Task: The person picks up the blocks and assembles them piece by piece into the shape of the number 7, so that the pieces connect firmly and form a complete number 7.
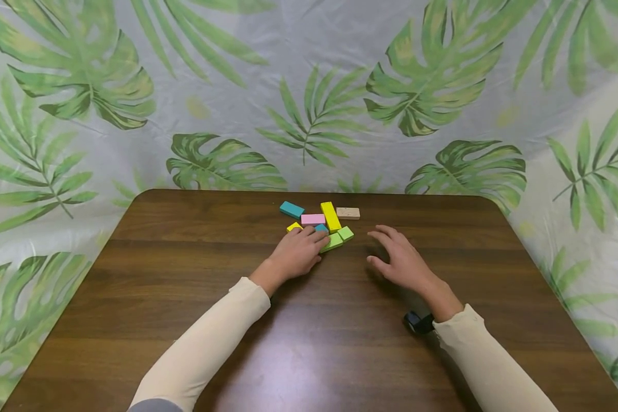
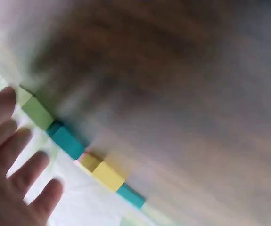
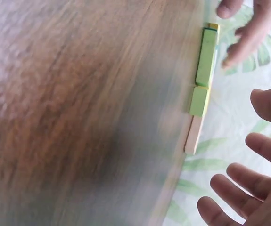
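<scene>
Several small coloured blocks lie in a loose cluster toward the far side of the table in the head view. Among them are a teal block [image 1: 292, 209], a pink block [image 1: 313, 220], a long yellow block [image 1: 331, 216] and a speckled beige block [image 1: 348, 213]. Nearer lie a green block [image 1: 332, 242] and a smaller green block [image 1: 345, 233]. My left hand [image 1: 300, 252] is over the cluster's near left side, partly hiding a second yellow block [image 1: 294, 227] and another teal block [image 1: 321, 228]; its fingers look loose and spread in the left wrist view. Right of the blocks, my right hand [image 1: 404, 261] holds nothing, fingers apart.
The brown wooden table [image 1: 134, 274] has rounded far corners, and the blocks lie near its far edge. Behind it hangs a pale cloth [image 1: 329, 34] printed with green leaves. A dark band [image 1: 419, 322] circles my right wrist.
</scene>
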